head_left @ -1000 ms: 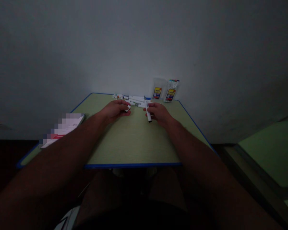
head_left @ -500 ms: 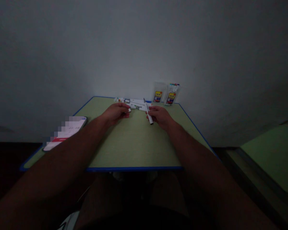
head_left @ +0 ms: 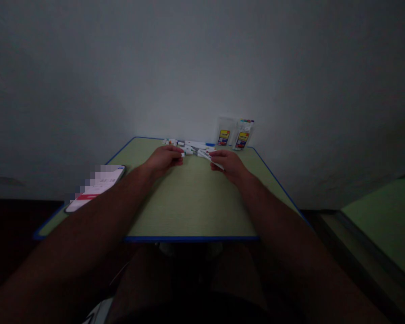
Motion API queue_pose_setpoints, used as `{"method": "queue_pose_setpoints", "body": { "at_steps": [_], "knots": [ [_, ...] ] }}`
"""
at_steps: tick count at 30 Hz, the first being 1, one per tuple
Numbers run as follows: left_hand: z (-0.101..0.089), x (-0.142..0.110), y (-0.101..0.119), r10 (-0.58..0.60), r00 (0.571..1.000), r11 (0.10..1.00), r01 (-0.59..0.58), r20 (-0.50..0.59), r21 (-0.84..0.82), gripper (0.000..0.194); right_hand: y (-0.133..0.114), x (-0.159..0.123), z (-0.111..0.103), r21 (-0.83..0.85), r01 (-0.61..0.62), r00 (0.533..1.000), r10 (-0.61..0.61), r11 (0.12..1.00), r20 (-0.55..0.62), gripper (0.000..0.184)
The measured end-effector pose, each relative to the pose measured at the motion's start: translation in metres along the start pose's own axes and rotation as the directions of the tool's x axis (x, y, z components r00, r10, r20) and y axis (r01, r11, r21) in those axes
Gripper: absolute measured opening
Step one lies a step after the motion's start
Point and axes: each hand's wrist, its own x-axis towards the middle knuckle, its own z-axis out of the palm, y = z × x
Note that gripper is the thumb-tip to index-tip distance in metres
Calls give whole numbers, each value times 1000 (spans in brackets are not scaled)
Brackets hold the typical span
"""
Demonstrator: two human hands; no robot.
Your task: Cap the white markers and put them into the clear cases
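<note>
Between thumb and fingers, my left hand (head_left: 164,158) pinches a small white marker cap (head_left: 182,155). A white marker (head_left: 206,155) without its cap is gripped by my right hand (head_left: 227,163); its grey tip end points left toward the cap, with a gap between the two. Just behind both hands, several white markers (head_left: 199,144) and loose caps (head_left: 170,141) lie in a heap at the table's far side. Fingers hide part of the cap and the marker's rear end.
A clear pouch (head_left: 224,135) and another pouch with coloured markers (head_left: 242,136) stand against the wall at the back right. A phone (head_left: 99,186) with a lit screen lies on the left of the blue-edged table (head_left: 189,207), beside my left forearm.
My right hand has turned the marker from steeply slanted to flatter, its tip now aimed left toward the cap. My left hand keeps the cap. The view has shifted slightly.
</note>
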Motion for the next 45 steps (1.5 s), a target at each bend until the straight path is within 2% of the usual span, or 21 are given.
{"method": "queue_pose_setpoints", "body": {
  "at_steps": [11,27,45],
  "knots": [
    [-2,2,-1,38,999,999,-38,13,8,15,1,1,-2,-65,14,1000,-14,998,-4,14],
    [4,-6,0,43,998,995,-47,45,88,13,4,1,0,-79,27,1000,-27,997,2,14],
    [3,-4,-5,47,995,994,-55,90,93,14,6,2,1,-97,29,999,-27,995,16,15]
  ]
}}
